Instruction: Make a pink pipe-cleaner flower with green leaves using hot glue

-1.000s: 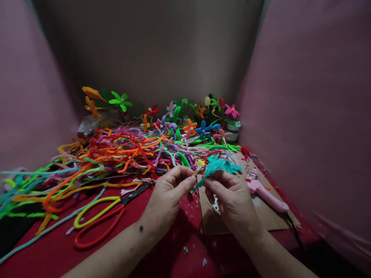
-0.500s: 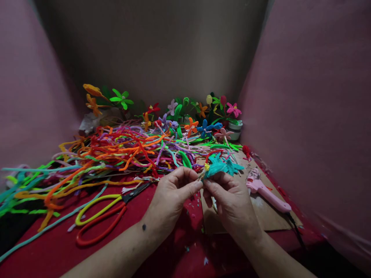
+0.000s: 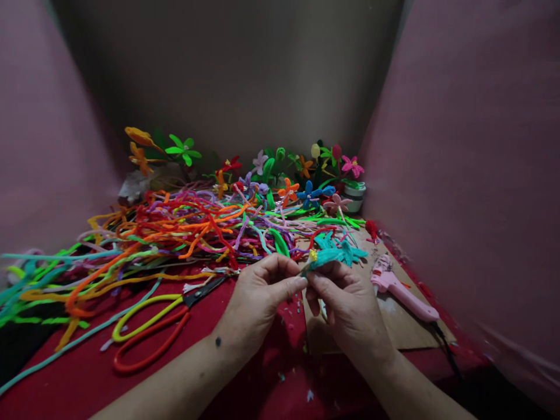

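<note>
Both my hands meet over the left edge of a brown cardboard sheet (image 3: 394, 332). In my right hand (image 3: 350, 297), thumb and fingers pinch a teal pipe-cleaner piece (image 3: 326, 256) with petal-like parts. A small yellow tuft (image 3: 312, 255) shows at its left end. My left hand (image 3: 266, 283) is closed, its thumb and index fingertip pinching a thin end close to the tuft; my fingers hide most of that end. More teal petals (image 3: 352, 253) lie just behind my right hand, and I cannot tell whether they are joined to the held piece.
Yellow-and-red-handled scissors (image 3: 151, 318) lie on the red cloth (image 3: 210, 367) at left. A heap of coloured pipe cleaners (image 3: 184, 224) spreads behind them. A pink glue gun (image 3: 405, 291) rests on the cardboard at right. Finished flowers (image 3: 310, 193) and a small pot (image 3: 353, 197) stand at the back.
The held teal piece has tilted a little lower, and its yellow tuft has shifted slightly. My hands stay almost in the same place, both still pinching.
</note>
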A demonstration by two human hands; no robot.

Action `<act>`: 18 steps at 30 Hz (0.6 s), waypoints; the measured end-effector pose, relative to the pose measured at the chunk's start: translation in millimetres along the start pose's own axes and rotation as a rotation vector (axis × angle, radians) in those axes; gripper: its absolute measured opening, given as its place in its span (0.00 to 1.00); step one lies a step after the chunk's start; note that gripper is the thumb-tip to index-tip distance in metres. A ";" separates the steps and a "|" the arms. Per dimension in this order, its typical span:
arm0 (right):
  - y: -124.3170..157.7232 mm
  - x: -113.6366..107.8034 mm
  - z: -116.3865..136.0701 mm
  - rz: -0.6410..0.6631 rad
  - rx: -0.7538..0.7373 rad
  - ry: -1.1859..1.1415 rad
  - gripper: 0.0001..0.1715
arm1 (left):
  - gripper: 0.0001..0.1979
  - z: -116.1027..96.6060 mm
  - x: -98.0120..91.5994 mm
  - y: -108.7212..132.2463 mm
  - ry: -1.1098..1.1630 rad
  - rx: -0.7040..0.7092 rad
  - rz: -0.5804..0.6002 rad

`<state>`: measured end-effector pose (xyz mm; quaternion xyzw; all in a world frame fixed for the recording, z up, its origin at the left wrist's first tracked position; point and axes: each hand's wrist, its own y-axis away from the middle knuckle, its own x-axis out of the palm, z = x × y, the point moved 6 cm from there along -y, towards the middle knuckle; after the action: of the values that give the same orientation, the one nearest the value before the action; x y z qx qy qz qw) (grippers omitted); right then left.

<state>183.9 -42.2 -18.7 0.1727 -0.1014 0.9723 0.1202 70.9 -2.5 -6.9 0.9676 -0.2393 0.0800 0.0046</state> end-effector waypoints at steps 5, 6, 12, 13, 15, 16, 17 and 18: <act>-0.8 1.6 1.3 -0.004 -0.002 -0.026 0.02 | 0.05 -0.2 -1.1 -1.0 -0.021 0.000 -0.009; -1.1 2.1 1.2 -0.001 0.000 -0.036 0.02 | 0.05 -0.6 -1.4 -1.2 -0.029 0.000 -0.010; -2.0 2.1 -1.2 0.012 0.004 -0.067 0.02 | 0.06 -1.5 -1.8 -1.5 -0.031 0.001 -0.004; -2.0 2.3 -1.6 0.019 0.011 -0.072 0.02 | 0.06 -1.3 -1.7 -1.5 -0.023 0.000 0.001; -2.0 3.2 -1.8 0.033 0.026 -0.080 0.02 | 0.06 -0.9 -1.8 -1.3 -0.003 -0.007 0.006; -2.0 3.8 -1.6 0.039 0.033 -0.084 0.03 | 0.05 -1.0 -1.7 -1.3 0.008 -0.011 0.008; -2.2 4.6 -1.3 0.046 0.039 -0.087 0.03 | 0.05 -1.2 -1.5 -1.3 0.019 -0.016 0.011; -2.4 5.2 -0.7 0.050 0.041 -0.091 0.04 | 0.05 -1.7 -1.4 -1.4 0.029 -0.022 0.012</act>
<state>179.6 -38.7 -17.1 0.2165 -0.0908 0.9681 0.0876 70.0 -0.6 -5.4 0.9648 -0.2460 0.0916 0.0181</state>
